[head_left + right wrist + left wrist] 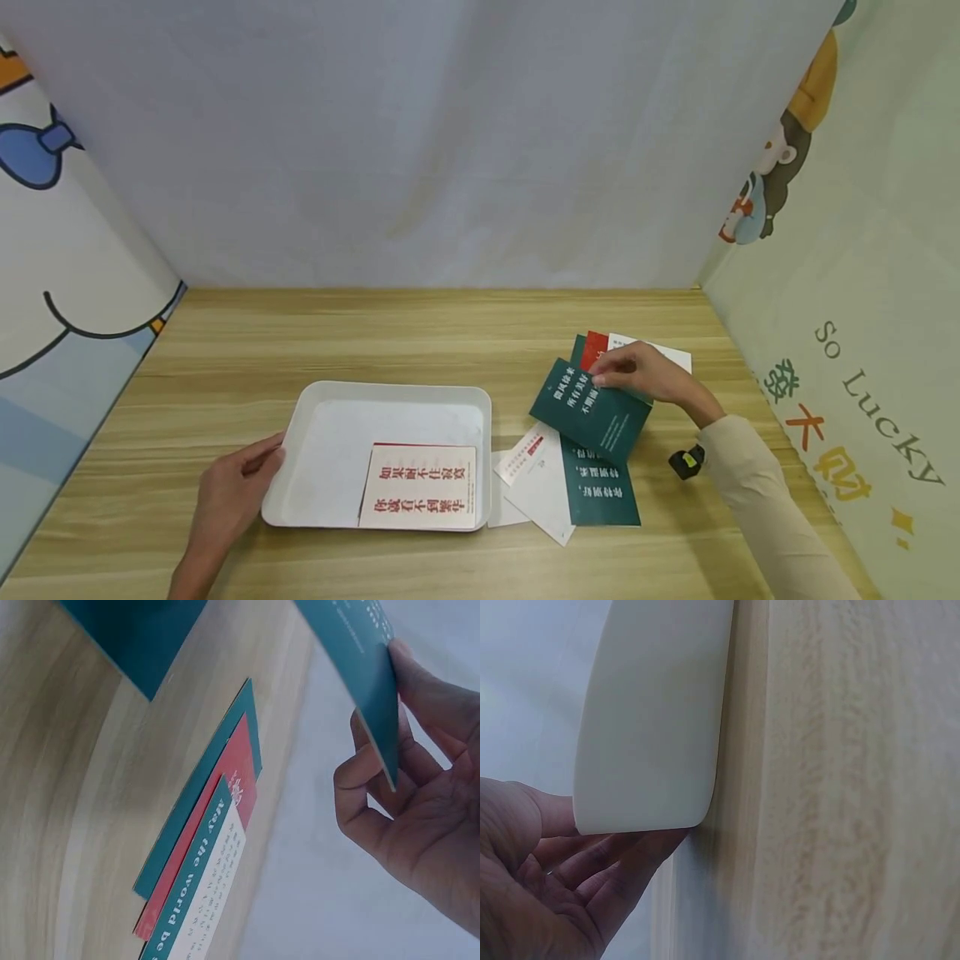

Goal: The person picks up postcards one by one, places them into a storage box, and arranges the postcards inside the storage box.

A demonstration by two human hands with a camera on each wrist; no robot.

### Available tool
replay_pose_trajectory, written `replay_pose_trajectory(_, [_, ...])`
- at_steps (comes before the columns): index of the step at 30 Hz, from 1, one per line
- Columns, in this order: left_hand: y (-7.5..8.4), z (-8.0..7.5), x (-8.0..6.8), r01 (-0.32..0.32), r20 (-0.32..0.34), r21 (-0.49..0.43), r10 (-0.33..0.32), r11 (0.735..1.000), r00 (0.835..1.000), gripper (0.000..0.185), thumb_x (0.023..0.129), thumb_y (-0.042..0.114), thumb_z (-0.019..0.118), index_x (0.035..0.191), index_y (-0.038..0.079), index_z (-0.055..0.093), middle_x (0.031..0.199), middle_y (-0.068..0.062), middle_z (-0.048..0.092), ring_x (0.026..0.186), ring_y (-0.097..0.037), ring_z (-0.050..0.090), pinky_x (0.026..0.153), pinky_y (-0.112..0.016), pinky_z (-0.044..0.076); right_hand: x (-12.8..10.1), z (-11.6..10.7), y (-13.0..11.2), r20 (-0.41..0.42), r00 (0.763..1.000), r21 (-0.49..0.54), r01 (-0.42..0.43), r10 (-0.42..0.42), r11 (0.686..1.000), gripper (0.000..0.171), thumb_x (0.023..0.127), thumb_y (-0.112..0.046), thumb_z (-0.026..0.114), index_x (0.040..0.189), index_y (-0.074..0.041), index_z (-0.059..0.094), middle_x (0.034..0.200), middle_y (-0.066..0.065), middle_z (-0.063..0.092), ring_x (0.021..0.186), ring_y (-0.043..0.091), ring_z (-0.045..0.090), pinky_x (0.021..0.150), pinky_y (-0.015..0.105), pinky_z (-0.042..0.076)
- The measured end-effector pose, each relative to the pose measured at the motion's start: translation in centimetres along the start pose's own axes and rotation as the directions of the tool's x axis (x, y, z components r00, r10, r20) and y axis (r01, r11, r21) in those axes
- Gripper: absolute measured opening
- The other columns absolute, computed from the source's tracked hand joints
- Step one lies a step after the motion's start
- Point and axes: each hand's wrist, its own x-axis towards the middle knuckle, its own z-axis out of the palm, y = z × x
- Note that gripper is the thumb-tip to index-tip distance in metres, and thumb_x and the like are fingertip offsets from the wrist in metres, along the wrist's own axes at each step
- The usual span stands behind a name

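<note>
Fingers of our right hand [637, 373] pinch the top edge of a dark green card [592, 412], lifting it tilted above the spread of green, red and white cards [570, 483] on the wooden table [375, 333]. Our left hand [232, 492] rests with relaxed, straight fingers against the left rim of the white tray [315, 400], gripping nothing. Inside the tray, at its near right corner, lies a pale card with red characters [420, 486].
</note>
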Motion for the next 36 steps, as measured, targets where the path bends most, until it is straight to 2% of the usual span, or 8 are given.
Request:
replay_pose_trajectory(7, [0.0,0.0,0.1,0.000,0.017,0.002,0.000,1.000,1.000,0.038,0.106,0.019,0.061,0.138,-0.001,0.065,0.129,-0.027,0.069,0.119,-0.040,0.068,0.067,-0.009,0.045,0.6,0.3,-1.1,0.005,0.999,-0.004,0.039,-0.039,0.999,0.021,0.100,-0.007,0.070,0.116,0.004,0.077,0.106,0.014,0.077,0.089,0.018,0.063,0.081,0.024,0.055])
replay_pose_trajectory(13, [-0.2,-0.1,0.0,-0.003,0.020,0.003,0.002,1.000,1.000,0.038,0.106,0.019,0.061,0.138,-0.001,0.066,0.129,-0.026,0.070,0.118,-0.039,0.068,0.068,-0.010,0.046,1.4,0.8,-2.2,0.027,0.996,0.028,0.081,-0.082,0.996,0.018,0.100,-0.006,0.069,0.113,0.003,0.077,0.099,0.011,0.077,0.081,0.014,0.064,0.077,0.025,0.056])
replay_pose_trajectory(19, [-0.2,0.0,0.0,-0.006,0.006,0.007,0.006,1.000,1.000,0.037,0.106,0.018,0.062,0.137,-0.001,0.067,0.127,-0.025,0.071,0.114,-0.035,0.070,0.067,-0.010,0.046,2.2,1.5,-3.3,0.072,0.988,0.086,0.127,-0.133,0.988,0.018,0.102,-0.007,0.068,0.114,0.001,0.078,0.103,0.010,0.077,0.085,0.013,0.066,0.081,0.027,0.056])
replay_pose_trajectory(29, [0.0,0.0,0.0,0.002,0.006,0.010,-0.002,1.000,1.000,0.037,0.106,0.018,0.062,0.137,0.000,0.066,0.127,-0.026,0.071,0.115,-0.038,0.070,0.067,-0.010,0.046,3.4,3.2,-4.6,0.136,0.977,0.145,0.144,-0.163,0.979,0.018,0.102,-0.008,0.068,0.115,0.000,0.078,0.105,0.013,0.078,0.084,0.015,0.067,0.077,0.027,0.058])
replay_pose_trajectory(36, [0.2,0.0,-0.2,0.005,0.001,0.006,-0.005,1.000,1.000,0.037,0.105,0.017,0.062,0.137,-0.001,0.067,0.128,-0.026,0.071,0.116,-0.039,0.069,0.066,-0.010,0.046,4.2,4.4,-5.5,0.175,0.964,0.183,0.168,-0.200,0.969,0.016,0.101,-0.010,0.070,0.111,-0.002,0.079,0.101,0.010,0.078,0.081,0.013,0.065,0.075,0.027,0.056])
